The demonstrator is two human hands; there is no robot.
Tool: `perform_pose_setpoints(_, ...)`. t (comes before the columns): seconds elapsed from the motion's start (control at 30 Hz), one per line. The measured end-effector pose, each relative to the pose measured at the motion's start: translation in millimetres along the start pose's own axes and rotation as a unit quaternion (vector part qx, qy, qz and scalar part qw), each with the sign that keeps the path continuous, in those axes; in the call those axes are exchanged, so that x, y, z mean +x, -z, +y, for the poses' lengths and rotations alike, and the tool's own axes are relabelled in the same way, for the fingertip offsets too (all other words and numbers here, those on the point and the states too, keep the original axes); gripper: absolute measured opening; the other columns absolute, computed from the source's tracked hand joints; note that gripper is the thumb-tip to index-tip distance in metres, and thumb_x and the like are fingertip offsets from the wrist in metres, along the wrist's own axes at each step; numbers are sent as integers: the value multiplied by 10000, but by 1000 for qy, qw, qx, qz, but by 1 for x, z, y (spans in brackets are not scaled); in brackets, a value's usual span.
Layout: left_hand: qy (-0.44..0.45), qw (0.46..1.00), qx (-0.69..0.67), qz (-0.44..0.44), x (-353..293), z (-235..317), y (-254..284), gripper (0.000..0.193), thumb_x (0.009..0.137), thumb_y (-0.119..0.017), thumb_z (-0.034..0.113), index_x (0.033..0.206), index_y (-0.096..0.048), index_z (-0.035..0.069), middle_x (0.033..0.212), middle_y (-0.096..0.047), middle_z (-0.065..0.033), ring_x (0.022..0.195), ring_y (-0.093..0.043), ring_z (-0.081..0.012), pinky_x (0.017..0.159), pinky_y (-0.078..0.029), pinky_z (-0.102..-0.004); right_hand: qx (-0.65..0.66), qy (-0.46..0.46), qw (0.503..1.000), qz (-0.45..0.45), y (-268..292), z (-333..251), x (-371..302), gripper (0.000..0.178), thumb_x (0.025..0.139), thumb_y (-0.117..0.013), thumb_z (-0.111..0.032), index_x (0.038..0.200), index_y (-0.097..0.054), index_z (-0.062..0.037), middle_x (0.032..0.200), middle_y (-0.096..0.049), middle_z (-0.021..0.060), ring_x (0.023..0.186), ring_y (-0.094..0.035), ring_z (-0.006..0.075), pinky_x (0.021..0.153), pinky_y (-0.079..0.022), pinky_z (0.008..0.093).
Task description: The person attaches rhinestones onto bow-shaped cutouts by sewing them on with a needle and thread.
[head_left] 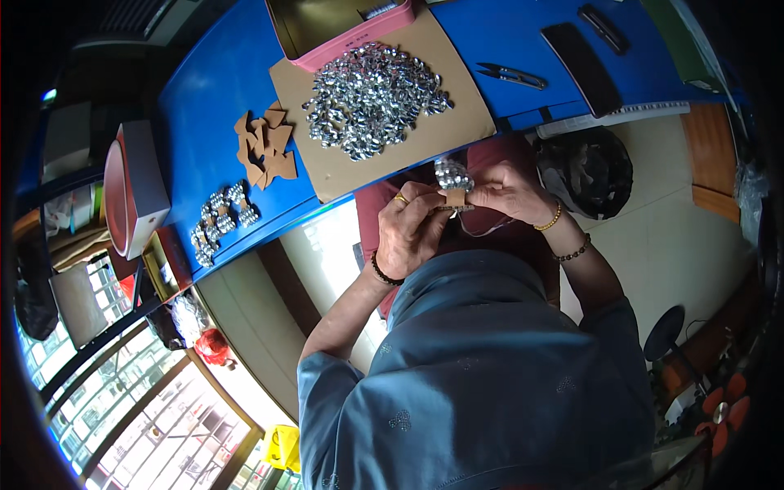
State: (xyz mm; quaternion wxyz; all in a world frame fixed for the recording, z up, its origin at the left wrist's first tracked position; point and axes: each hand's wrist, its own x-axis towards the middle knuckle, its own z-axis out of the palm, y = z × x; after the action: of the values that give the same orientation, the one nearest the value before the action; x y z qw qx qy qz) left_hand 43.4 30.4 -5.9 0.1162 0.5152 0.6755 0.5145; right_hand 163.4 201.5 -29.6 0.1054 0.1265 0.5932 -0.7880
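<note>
Just off the table's near edge, a bundle of shiny silver beads wrapped on a small brown card (455, 198) is between my hands. My left hand (408, 231) pinches the card's left side, fingers closed. On the other side, my right hand (510, 194) grips it with bent fingers. A thin pale thread seems to hang below the bundle. Beyond lies a heap of loose silver beads (371, 98) on a cardboard sheet (457, 65). To the left are several notched brown cards (265, 147), and nearer the edge, several similar silver bundles (219, 214).
A pink-rimmed box (351, 51) stands at the back of the blue table (212, 98). Thread snips (512, 76) and a dark phone (580, 69) lie to the right. A black bag-lined bin (584, 173) stands on the floor; a white box (147, 184) sits at the table's left.
</note>
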Motion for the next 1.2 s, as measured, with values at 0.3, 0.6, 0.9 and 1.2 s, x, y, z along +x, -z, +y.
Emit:
perform_pose_setpoints(0.3, 42, 998, -17, -42, -3, 1, 1, 224, 649, -706, -46, 847, -608, -4, 806, -585, -106, 709, -609, -261, 598, -497, -331, 94, 18, 995, -4, -7, 17, 8, 246, 837, -521, -10, 1075, -549, 46, 1018, -586, 49, 956, -541, 95, 845, -447, 248)
perform_pose_setpoints(0.6, 30, 991, -84, -99, -5, 5, -5, 212, 670, -682, -94, 850, -593, -25, 884, -580, -123, 727, -605, -203, 627, -494, -274, 251, 94, 954, 132, -14, 45, 23, 140, 872, -540, -119, 964, -590, -27, 869, -601, 10, 846, -564, 98, 757, -439, 229)
perform_pose_setpoints(0.9, 303, 871, -374, -100, -9, 6, 9, 169, 836, -544, -84, 988, -536, -9, 921, -576, -35, 747, -544, -53, 614, -457, -194, 548, 170, 803, 164, 17, 25, 3, 140, 923, -481, -233, 926, -541, -107, 755, -507, -17, 713, -522, 123, 842, -459, 342)
perform_pose_setpoints(1.2, 201, 947, -204, -143, 2, 12, 45, 227, 782, -576, -99, 969, -587, 29, 870, -605, -65, 789, -599, -152, 671, -479, -247, 265, 193, 864, 381, 109, 43, -66, 131, 922, -508, -189, 820, -519, -108, 637, -375, -48, 544, -329, 65, 596, -335, 251)
